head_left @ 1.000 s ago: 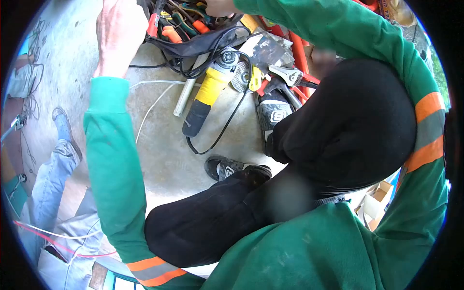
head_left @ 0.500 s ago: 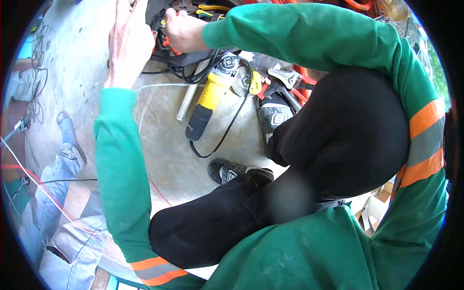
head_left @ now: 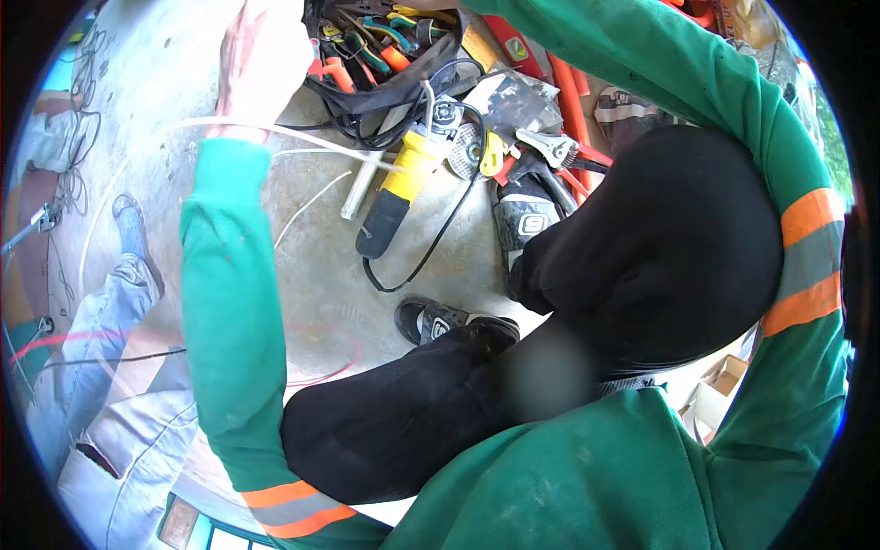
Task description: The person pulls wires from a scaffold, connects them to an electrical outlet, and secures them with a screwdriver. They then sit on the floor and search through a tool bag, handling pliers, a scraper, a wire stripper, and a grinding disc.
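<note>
At the top of the frame, the left hand (head_left: 261, 60) rests against the rim of the open black tool bag (head_left: 367, 82) — fingers cropped, grip state cannot be told. Right hand out of view above the bag. A white cable (head_left: 302, 137) crosses the wrist; yellow angle grinder (head_left: 399, 188) lies just below, on concrete.

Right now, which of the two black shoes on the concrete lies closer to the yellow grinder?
The upper shoe, right of the grinder by the red tools; the other shoe lies lower, beyond the grinder's cord.
</note>
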`<action>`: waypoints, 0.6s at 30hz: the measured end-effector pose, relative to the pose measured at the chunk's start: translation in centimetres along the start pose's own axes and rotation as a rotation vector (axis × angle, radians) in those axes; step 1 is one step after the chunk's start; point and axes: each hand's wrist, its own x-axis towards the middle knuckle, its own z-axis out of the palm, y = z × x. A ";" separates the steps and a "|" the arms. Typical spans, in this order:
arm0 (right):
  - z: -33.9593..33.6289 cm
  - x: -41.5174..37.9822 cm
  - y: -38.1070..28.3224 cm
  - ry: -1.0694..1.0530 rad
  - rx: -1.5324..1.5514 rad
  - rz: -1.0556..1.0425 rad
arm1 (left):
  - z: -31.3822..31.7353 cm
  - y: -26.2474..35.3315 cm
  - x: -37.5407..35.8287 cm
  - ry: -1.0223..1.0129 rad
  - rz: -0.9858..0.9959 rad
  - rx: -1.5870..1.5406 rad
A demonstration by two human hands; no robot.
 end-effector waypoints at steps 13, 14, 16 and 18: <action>-3.1 -4.0 -2.5 -0.619 -0.409 0.227 | -1.8 0.3 0.1 -0.159 -0.111 -0.045; -5.2 -3.8 -4.9 -0.667 -0.425 0.272 | -2.0 0.5 0.2 -0.207 -0.152 -0.072; -3.4 -3.1 0.8 -0.676 -0.276 0.034 | -2.3 -0.3 0.2 -0.394 -0.326 -0.521; -2.8 -2.6 5.0 -0.678 -0.131 -0.194 | -3.0 -1.4 -0.1 -0.557 -0.440 -0.987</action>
